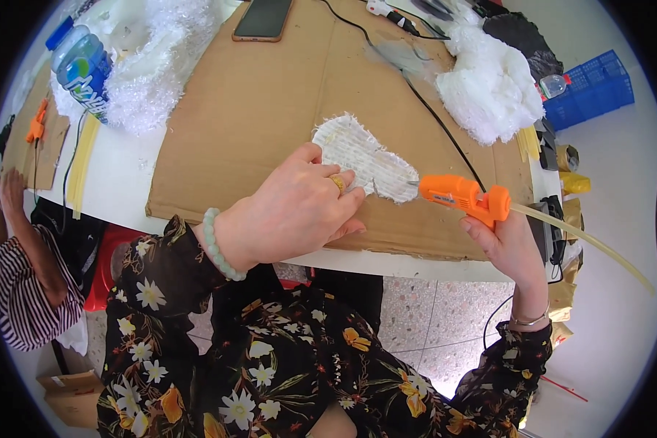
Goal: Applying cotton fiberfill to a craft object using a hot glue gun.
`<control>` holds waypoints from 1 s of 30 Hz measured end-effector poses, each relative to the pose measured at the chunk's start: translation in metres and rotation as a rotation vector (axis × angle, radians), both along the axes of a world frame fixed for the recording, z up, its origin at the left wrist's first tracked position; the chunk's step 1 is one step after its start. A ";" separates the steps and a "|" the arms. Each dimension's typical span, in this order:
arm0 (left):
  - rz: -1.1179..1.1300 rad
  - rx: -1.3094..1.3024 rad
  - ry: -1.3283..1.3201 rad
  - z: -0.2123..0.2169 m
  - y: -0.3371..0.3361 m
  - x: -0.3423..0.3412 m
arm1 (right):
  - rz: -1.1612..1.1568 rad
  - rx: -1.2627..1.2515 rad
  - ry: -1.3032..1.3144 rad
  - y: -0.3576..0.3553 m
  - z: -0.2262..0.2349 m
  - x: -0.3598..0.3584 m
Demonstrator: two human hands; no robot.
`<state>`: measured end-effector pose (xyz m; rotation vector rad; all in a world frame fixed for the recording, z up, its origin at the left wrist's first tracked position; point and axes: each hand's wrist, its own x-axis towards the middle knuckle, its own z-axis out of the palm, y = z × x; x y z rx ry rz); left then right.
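Over cardboard (pixel 248 124), left hand (pixel 292 204) on white fabric (pixel 365 157), grip unclear; right hand (pixel 511 248) around glue gun (pixel 452 191)

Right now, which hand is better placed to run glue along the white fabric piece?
Probably the right hand: it grips the orange glue gun, whose nozzle points at the white fabric piece. The left hand has its fingers on that piece.

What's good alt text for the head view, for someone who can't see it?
A person's right hand holds an orange hot-glue gun, its nozzle at the right edge of a white fabric piece that the left hand touches on a cardboard sheet. A smartphone and fluffy white material lie farther back.
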<state>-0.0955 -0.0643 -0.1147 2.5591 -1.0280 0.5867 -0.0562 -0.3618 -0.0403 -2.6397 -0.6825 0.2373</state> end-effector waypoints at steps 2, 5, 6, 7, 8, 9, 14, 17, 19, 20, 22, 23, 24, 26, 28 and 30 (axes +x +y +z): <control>-0.036 -0.003 0.007 -0.008 -0.005 0.011 | -0.092 0.076 -0.007 -0.011 0.002 -0.002; -0.073 -0.034 0.006 -0.013 -0.012 0.020 | -0.231 0.383 0.087 -0.025 0.002 -0.004; -0.069 -0.018 0.001 -0.012 -0.012 0.019 | -0.252 0.541 0.094 -0.017 0.000 -0.006; -0.054 -0.018 -0.010 -0.011 -0.010 0.016 | -0.237 0.559 0.095 -0.008 -0.004 -0.006; -0.052 -0.024 -0.022 -0.012 -0.010 0.016 | -0.329 0.674 0.119 -0.001 -0.010 -0.008; -0.053 -0.012 -0.028 -0.013 -0.011 0.017 | -0.421 0.791 0.145 0.006 -0.017 -0.009; -0.053 0.056 0.011 -0.008 -0.012 0.010 | -0.425 1.114 0.334 0.048 -0.048 -0.010; -0.054 0.120 -0.011 -0.008 -0.013 0.008 | -0.388 1.387 0.482 0.065 -0.066 -0.011; -0.050 0.128 -0.010 -0.007 -0.013 0.006 | -0.372 1.437 0.412 0.074 -0.073 -0.012; -0.050 0.124 -0.006 -0.007 -0.012 0.005 | -0.350 1.482 0.428 0.077 -0.077 -0.013; -0.038 0.118 0.014 -0.007 -0.011 0.002 | -0.343 1.517 0.419 0.083 -0.085 -0.013; -0.032 0.098 0.037 -0.007 -0.011 0.002 | -0.346 1.541 0.404 0.084 -0.088 -0.013; -0.033 0.108 0.034 -0.007 -0.012 0.002 | -0.343 1.551 0.404 0.086 -0.091 -0.013; -0.046 0.084 -0.008 -0.006 -0.010 0.002 | -0.357 1.539 0.390 0.090 -0.095 -0.011; 0.014 -0.002 0.095 0.003 -0.005 0.002 | -0.358 1.548 0.391 0.088 -0.098 -0.010; 0.070 -0.092 0.201 0.006 0.002 0.011 | -0.367 1.555 0.389 0.086 -0.099 -0.009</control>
